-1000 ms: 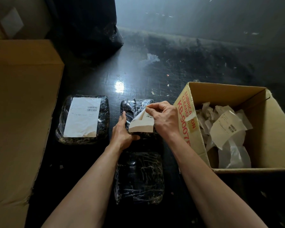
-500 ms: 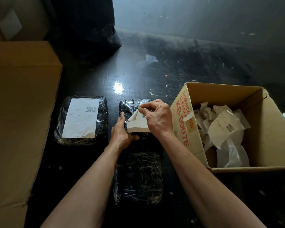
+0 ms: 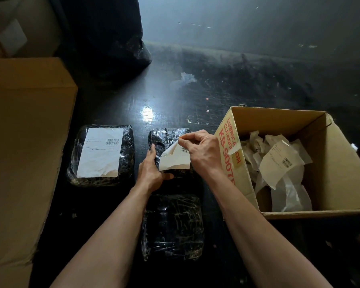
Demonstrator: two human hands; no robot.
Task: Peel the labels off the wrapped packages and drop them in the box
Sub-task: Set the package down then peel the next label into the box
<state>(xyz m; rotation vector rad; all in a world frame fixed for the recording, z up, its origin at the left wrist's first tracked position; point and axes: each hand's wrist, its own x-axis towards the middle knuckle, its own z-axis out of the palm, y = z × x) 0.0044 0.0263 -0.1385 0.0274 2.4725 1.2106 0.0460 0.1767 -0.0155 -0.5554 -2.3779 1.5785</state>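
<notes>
Right hand (image 3: pixel 200 151) pinching the lifted corner of the label (image 3: pixel 174 161), peeling it off the package (image 3: pixel 164 136) at frame centre. Left hand (image 3: pixel 152 172) gripping that package's left edge, bracing it. Next probably needing a full pull-off, then a drop into the box (image 3: pixel 279 119) at right.

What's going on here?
A person is peeling a label off the middle package. The right hand pinches the label's lifted corner while the left hand grips the package; the label is partly off. The left package carries an unpeeled label; the near package shows none. The open box on the right holds peeled labels.
</notes>
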